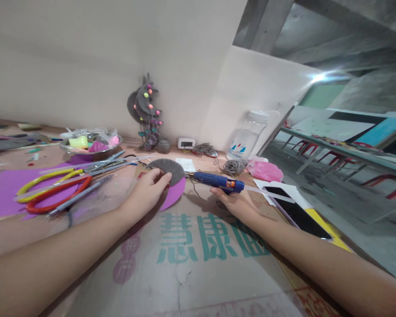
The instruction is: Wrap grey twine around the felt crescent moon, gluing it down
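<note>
My left hand (149, 189) pinches a round piece whose upper part is covered with grey yarn (170, 168) and whose lower part is bare purple sheet (174, 193). In my right hand (232, 198) is a blue hot glue gun (214, 179), its metal nozzle pointing left. The nozzle tip is at the right edge of the round piece; I cannot tell whether it touches. A clear glue stick (270, 193) sticks out of the gun's back end. Both hands are above a printed cardboard sheet (145, 277), and a thin strand of yarn hangs below the nozzle.
Red- and yellow-handled scissors (57, 200) lie left on purple sheets (3, 193). Behind stand a metal bowl (86, 152), grey moon-shaped ornament (147, 108), white timer (186, 143) and water bottle (246, 136). Yarn (235, 166), a pink bag (264, 171) and a phone (298, 213) lie right.
</note>
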Demonstrator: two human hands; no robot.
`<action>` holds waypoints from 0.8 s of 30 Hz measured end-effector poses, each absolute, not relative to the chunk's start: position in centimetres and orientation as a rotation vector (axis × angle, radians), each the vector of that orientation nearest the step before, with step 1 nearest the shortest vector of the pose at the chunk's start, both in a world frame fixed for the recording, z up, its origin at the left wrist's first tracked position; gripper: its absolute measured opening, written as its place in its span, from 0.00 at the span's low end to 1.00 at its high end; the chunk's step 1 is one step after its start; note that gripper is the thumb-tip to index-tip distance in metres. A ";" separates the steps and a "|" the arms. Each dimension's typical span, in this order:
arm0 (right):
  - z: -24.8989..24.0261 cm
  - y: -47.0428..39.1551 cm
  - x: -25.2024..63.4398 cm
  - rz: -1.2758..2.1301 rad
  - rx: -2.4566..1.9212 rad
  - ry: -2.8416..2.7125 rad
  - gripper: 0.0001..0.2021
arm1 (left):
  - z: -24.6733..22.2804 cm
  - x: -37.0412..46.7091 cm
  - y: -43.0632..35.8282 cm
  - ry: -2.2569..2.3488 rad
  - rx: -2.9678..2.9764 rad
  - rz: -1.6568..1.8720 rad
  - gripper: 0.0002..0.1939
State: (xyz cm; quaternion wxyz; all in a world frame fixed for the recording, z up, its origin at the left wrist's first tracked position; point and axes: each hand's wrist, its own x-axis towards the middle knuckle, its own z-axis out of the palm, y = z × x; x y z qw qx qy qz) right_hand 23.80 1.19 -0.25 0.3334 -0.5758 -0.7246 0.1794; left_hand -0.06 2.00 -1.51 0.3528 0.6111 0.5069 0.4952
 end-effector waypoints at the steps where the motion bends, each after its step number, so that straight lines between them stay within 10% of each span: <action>1: -0.3 1.2 23.8 0.471 -1.518 -1.889 0.15 | -1.5 -0.1 2.0 1.313 1.589 1.286 0.14; 24: 0.0 1.1 23.5 0.460 -1.525 -1.873 0.14 | -1.7 -0.1 2.1 1.297 1.580 1.301 0.14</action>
